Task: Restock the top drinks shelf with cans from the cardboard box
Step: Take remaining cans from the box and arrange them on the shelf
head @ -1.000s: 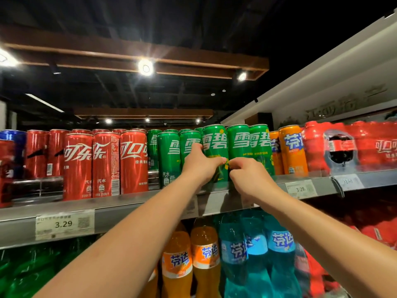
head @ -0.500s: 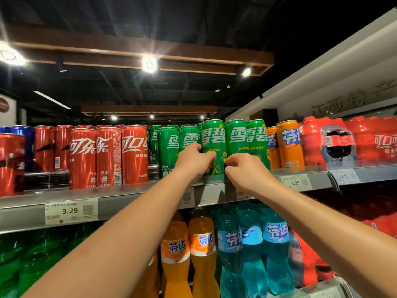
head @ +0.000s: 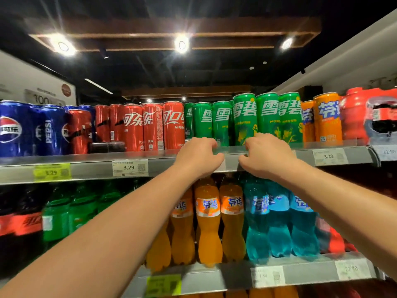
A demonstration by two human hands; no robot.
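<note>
**Hands on top-shelf lip, under green cans**

Both forearms reach up from 7 and 4 o'clock to mid-frame. L hand (head: 199, 157) and R hand (head: 267, 157) sit side by side, near but apart, on the front edge of the top shelf (head: 90, 168). Each hand has its fingers hooked over the clear lip (head: 233, 148) along that edge, w/ the thumb vs. the front strip just below. Knuckles are bent, and each hand grips the lip alone.

Green cans (head: 266, 117) stand upright in a packed block at 12 o'clock of the hands, just behind the lip, w/ more rows further back. Fingertips lie right by the can bases; can't tell if they touch.

At 10 o'clock of the L hand are the red cans (head: 152, 125), upright. Blue cans (head: 49, 130) sit further out toward 9, w/ one red can mixed in among them. At 2 o'clock of the R hand are the orange cans (head: 327, 119), then a red shrink-wrapped multipack (head: 356, 112) toward the frame's 3 o'clock edge.

White price tag (head: 130, 167) reading 3.29 is on the shelf front at 9 o'clock of the L hand, w/ a yellow tag (head: 51, 172) beyond it.

On the lower shelf (head: 236, 276), approx 6 o'clock, orange bottles (head: 208, 220) stand below the L hand and blue bottles (head: 279, 222) below the R hand. Green bottles (head: 58, 220) are at 8 o'clock. Ceiling lights (head: 181, 44) are at 12 o'clock.
</note>
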